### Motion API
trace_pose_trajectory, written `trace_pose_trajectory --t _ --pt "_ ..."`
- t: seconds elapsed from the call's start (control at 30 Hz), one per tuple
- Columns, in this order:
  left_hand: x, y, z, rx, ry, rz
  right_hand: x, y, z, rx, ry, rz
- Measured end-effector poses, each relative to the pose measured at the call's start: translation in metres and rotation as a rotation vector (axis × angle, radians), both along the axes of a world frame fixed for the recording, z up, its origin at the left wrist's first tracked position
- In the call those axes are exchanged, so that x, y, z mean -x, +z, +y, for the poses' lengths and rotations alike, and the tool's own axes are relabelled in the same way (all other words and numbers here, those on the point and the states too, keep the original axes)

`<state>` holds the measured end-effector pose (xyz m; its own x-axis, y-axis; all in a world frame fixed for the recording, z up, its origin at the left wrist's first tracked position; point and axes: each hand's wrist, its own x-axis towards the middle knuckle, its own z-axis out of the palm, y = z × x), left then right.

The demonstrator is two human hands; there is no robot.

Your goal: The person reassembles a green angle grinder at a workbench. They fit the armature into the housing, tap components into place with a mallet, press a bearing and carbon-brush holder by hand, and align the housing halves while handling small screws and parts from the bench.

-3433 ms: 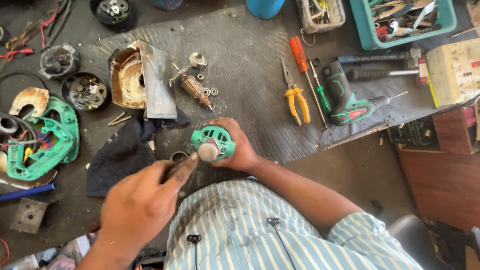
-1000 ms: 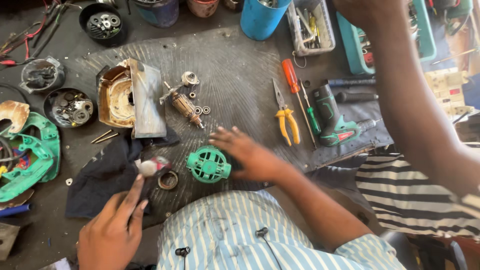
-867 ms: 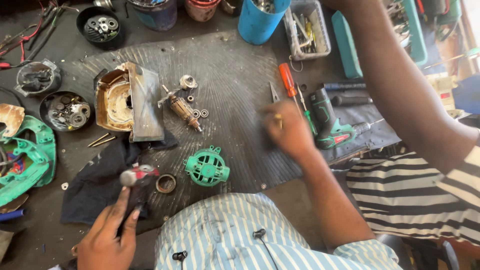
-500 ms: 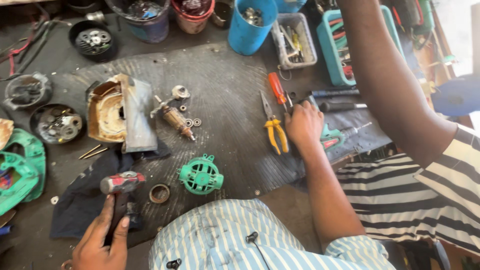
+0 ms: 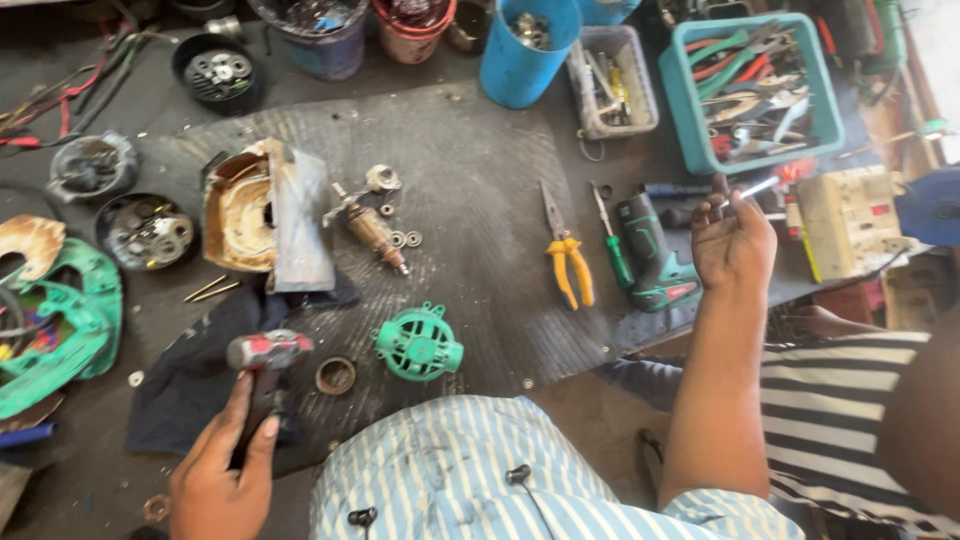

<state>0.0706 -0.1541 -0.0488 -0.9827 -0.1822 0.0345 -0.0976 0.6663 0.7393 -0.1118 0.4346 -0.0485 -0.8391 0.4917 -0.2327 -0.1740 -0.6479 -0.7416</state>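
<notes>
our left hand (image 5: 225,470) grips a red-headed dark-handled hammer (image 5: 265,375), our right hand (image 5: 735,245) pinches a thin shiny metal rod (image 5: 752,190).

Shirt w/ pale blue-white vertical stripes, dark buttons down front; both forearms bare; no gloves.

**A power-tool repair workshop**

This is a repair workshop, set up on a dark ribbed rubber mat (image 5: 470,170). Opened machine parts lie across it: a green fan housing (image 5: 418,345), a motor armature (image 5: 372,230) with loose washers beside it, and a rusty metal casing (image 5: 265,215). Yellow-handled pliers (image 5: 567,262), a green screwdriver (image 5: 612,245) and a green cordless drill (image 5: 655,255) sit toward the right edge. Along the far edge stand a blue tub (image 5: 525,55) and a teal crate of hand tools (image 5: 750,90). Tangled wires (image 5: 60,95) crowd the far left corner.
</notes>
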Motion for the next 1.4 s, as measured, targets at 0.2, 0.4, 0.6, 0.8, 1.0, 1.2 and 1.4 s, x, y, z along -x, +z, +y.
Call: trace_pose_trajectory --t 0.2,0.4,0.6,0.8,1.0,1.2,1.4 --pt "0.003 0.022 0.002 -0.033 -0.016 -0.04 -0.011 -0.015 -0.047 -0.084 0.072 -0.07" --pt "0.012 0.046 0.017 0.042 -0.177 0.07 -0.052 -0.019 -0.154 -0.811 0.173 0.111" --pt "0.033 0.079 0.042 0.185 -0.527 0.278 -0.1 -0.046 -0.259 -1.182 0.852 0.453" --pt "0.041 0.097 0.06 0.152 -0.696 0.439 -0.096 -0.063 -0.285 -1.355 0.81 0.331" --pt "0.051 0.1 0.071 0.429 -0.784 0.227 -0.096 -0.063 -0.277 -1.31 0.827 0.431" --pt "0.044 0.115 0.048 0.128 -0.575 0.578 -0.095 -0.055 -0.286 -1.393 0.76 0.37" --pt "0.047 0.093 0.042 0.534 -0.615 0.247 -0.096 -0.045 -0.289 -1.356 0.782 0.327"
